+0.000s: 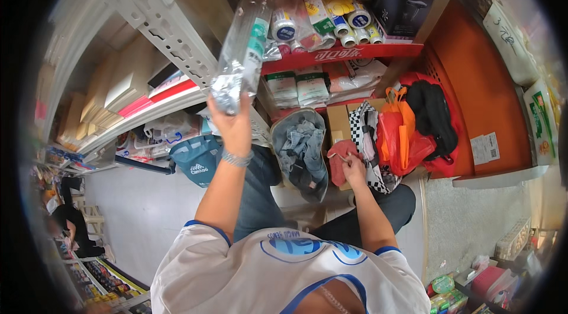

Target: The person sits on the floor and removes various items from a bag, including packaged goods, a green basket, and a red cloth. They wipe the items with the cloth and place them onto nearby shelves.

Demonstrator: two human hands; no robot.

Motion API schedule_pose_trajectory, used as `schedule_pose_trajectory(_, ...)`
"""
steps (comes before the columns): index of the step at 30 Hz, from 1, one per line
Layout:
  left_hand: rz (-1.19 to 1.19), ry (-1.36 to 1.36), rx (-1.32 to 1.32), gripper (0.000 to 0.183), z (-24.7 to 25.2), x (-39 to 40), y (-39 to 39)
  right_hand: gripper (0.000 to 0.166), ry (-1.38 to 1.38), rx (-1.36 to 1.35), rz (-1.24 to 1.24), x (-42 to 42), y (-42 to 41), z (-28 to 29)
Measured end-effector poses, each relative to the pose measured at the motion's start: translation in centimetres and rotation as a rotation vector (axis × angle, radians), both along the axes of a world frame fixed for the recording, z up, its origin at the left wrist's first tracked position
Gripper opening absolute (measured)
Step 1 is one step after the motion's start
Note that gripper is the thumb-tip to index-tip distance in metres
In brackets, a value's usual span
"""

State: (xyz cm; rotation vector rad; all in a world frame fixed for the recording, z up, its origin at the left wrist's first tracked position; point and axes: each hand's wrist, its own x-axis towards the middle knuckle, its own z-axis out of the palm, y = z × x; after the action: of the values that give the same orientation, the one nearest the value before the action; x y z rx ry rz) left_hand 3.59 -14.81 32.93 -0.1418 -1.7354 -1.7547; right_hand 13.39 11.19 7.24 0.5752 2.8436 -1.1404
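My left hand (233, 127) is raised in front of the shelves, its fingers around the lower end of a long clear plastic-wrapped pack (248, 43) with a teal label. What is inside the wrapping is hard to make out. Lower and to the right, my right hand (355, 170) pinches a reddish-pink cloth (338, 167), possibly a pouch, by a thin light-coloured strip or cord. The cloth lies between an open bag of folded denim (299, 150) and a black-and-white checkered bag (366, 132). A cardboard box (338, 121) shows partly behind the cloth.
Cans (283, 25) and boxes crowd the red-edged shelf (346, 53); packets (311, 85) lie below. Orange and red bags (404, 136) and a black bag (432, 114) stand right. A white perforated upright (171, 39) rises left above a teal bag (195, 158). Another person (75, 225) crouches far left.
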Motion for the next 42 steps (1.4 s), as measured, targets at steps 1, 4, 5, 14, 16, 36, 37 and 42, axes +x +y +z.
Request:
schedule_pose_trajectory(1,-0.027,0.022,0.016,0.044,0.1,0.8,-0.8,0.012,0.061,-0.17,-0.015,0.3,0.0,1.3)
schedule_pose_trajectory(4,-0.096,-0.049,0.363,0.031,2.2,4.3,-1.6,0.007,0.287,-0.717,-0.07,1.1,-1.1,6.0)
schedule_pose_trajectory(5,-0.131,-0.055,0.445,0.03,2.5,5.1,-2.1,0.004,0.391,-0.918,-0.106,1.5,-2.0,9.3)
schedule_pose_trajectory(14,-0.602,-0.333,0.401,0.033,-1.5,11.3,-10.1,0.016,1.157,-0.767,-0.013,3.2,-6.0,30.4)
schedule_pose_trajectory(16,-0.663,-0.363,0.486,0.034,-1.5,12.4,-9.0,0.024,1.023,-0.323,-0.022,1.9,-6.3,30.3)
schedule_pose_trajectory(36,-0.65,-0.36,0.759,0.022,-3.7,12.1,-7.6,0.038,0.853,0.28,0.082,5.0,-11.5,21.5)
schedule_pose_trajectory(37,-0.644,-0.383,0.775,0.022,-3.5,12.2,-6.9,0.037,0.904,0.255,-0.016,4.6,-10.4,20.3)
schedule_pose_trajectory(42,-0.636,-0.392,0.875,0.022,-3.0,12.7,-5.4,0.033,1.01,-0.707,-0.643,3.1,-8.4,20.1)
